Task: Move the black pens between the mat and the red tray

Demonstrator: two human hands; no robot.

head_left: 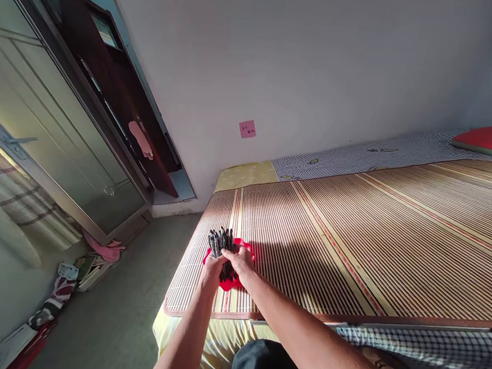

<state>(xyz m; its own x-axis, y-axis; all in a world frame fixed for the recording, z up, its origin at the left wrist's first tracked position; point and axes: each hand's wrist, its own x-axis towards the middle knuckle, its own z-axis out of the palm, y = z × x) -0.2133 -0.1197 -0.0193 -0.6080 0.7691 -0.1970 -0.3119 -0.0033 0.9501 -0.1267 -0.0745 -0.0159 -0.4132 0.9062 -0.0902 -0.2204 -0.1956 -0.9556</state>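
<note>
Several slim black pens (221, 239) stand bunched together near the left end of the bed, their upper ends fanned slightly. My left hand (212, 265) is closed around the bunch from the left side. From the right, my right hand (241, 262) grips the same bunch, its thumb lying across the front. Beneath and around both hands spreads a red, wavy-edged piece (227, 285), resting on the striped mat; whether it is cloth or plastic I cannot tell. The hands cover the middle of the pens.
The striped mat (330, 235) covers the bed, with a red pillow (491, 137) at the far right. A pink note (247, 129) is stuck on the wall. On the left are a glazed door (58, 98) and shoes (55, 300) along the floor.
</note>
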